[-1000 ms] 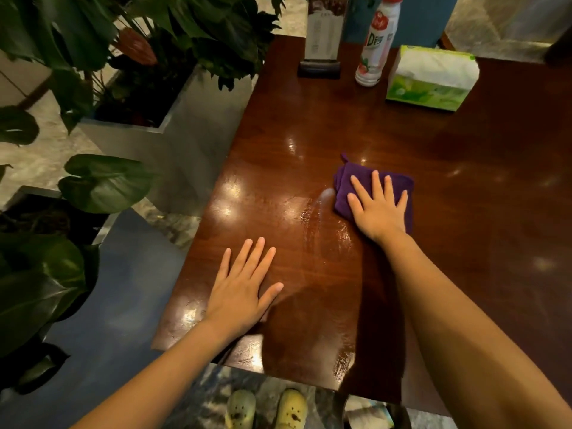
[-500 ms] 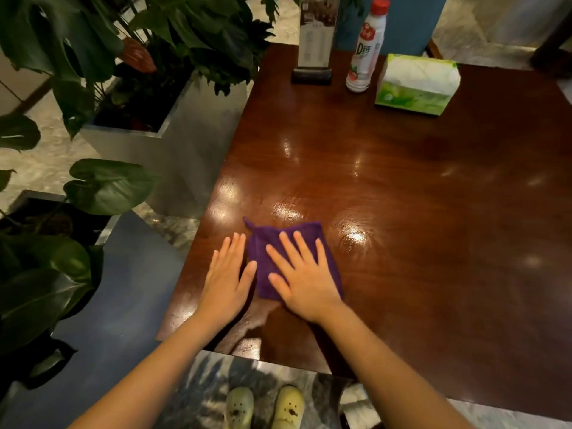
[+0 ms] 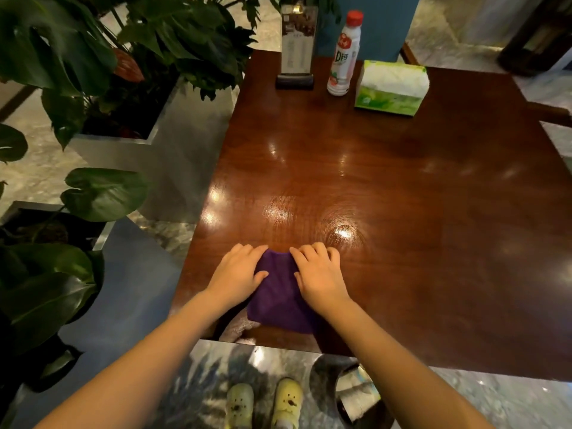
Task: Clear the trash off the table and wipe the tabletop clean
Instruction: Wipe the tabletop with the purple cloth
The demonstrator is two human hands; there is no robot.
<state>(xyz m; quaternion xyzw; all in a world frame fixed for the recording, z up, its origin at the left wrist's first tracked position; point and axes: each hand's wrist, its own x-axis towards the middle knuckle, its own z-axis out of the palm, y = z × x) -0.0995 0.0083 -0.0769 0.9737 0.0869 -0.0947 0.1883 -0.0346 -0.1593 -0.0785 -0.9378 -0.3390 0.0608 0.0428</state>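
A purple cloth [image 3: 278, 295] lies near the front left corner of the dark wooden table [image 3: 402, 196]. My left hand [image 3: 238, 274] rests on the cloth's left side and my right hand [image 3: 318, 274] on its right side. The fingers of both hands curl over the cloth's far edge and grip it. Wet wipe streaks shine on the wood just beyond the cloth.
A menu stand [image 3: 297, 48], a white bottle with a red cap [image 3: 343, 54] and a green tissue pack [image 3: 391, 88] stand at the far edge. Planters with big leaves [image 3: 123, 72] flank the left side. A bin with trash [image 3: 356, 394] sits on the floor under the front edge.
The cloth was wiped from mid-table to the front left corner. My left hand moved from flat on the wood onto the cloth, and both hands now grip its far edge.
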